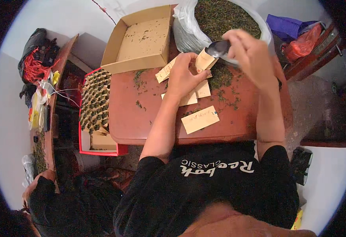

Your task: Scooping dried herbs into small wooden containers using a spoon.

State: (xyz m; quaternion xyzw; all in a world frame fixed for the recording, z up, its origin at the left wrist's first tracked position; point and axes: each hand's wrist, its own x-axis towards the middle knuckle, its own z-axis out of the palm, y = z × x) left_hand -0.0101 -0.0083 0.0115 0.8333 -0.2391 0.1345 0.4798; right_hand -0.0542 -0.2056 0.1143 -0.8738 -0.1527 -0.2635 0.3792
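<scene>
My left hand (182,77) grips a small tan paper packet (205,61), its mouth held open and tilted up to the right. My right hand (250,56), slightly blurred, holds a dark metal spoon (219,48) whose bowl is at the packet's mouth. Whether leaf is in the spoon I cannot tell. Under and around my left hand lie more flat paper packets (203,89), partly covered. One packet (200,119) with handwriting rests nearer the table's front edge. Behind the spoon stands a large white plastic bag (187,29) filled with dried dark-green leaves (226,17).
A shallow cardboard box (140,41) with leaf crumbs sits at the table's back left. Left of the reddish-brown table (131,118), a red-edged box (101,153) holds rows of filled packets (94,100). Another person's arm (44,177) shows at lower left. Bags (285,28) lie at right.
</scene>
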